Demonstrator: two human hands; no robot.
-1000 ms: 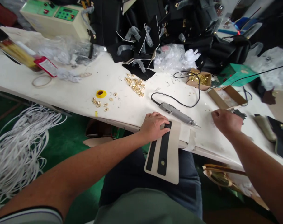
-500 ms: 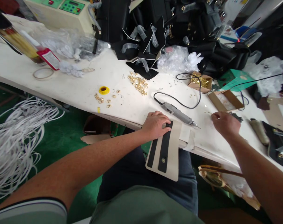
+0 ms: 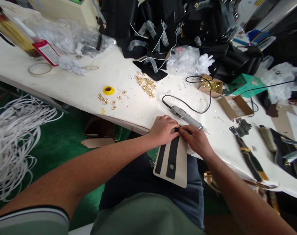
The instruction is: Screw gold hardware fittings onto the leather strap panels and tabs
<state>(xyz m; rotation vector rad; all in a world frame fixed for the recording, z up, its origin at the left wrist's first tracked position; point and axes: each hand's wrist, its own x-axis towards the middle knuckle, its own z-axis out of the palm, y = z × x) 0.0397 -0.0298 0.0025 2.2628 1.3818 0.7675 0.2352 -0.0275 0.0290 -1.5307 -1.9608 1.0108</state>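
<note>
Beige panel [image 3: 181, 163] lies under left hand [image 3: 163, 130]; right hand [image 3: 196, 138] at far end.

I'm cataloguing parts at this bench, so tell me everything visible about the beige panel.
The beige panel is flat, leather-like, with rounded near corners. Two black strips run lengthwise; the wider has a round metallic stud near its lower end. It overhangs the white table's near edge. The left hand grips its far end, where the right hand's fingertips meet; they hide part of it.
</note>
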